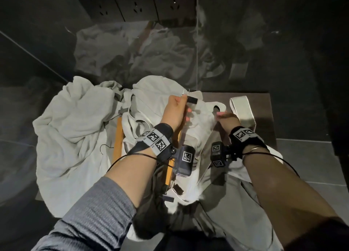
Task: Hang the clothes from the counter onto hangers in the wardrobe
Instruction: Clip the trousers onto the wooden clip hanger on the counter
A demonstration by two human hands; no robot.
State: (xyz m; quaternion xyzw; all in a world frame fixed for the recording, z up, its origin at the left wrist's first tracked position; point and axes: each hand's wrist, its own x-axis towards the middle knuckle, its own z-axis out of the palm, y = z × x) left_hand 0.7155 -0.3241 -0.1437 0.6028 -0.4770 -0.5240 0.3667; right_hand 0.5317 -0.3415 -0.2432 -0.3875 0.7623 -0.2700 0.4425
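A pile of pale clothes (75, 129) lies on a dark counter (262, 107). My left hand (175, 112) grips a wooden clip hanger (170, 172) near its far end, where a metal clip with a black pad (190, 99) sticks up. The hanger runs back toward me over a white garment (204, 122). My right hand (226, 118) pinches the edge of that white garment just right of the clip. A second wooden hanger (118, 139) lies under the clothes to the left, its wire hook showing.
A white strap or belt loop (243, 109) lies on the counter at the right. Glossy dark walls behind the counter mirror the pile. Grey floor tiles (306, 160) show at the right. Wrist trackers with cables hang from both forearms.
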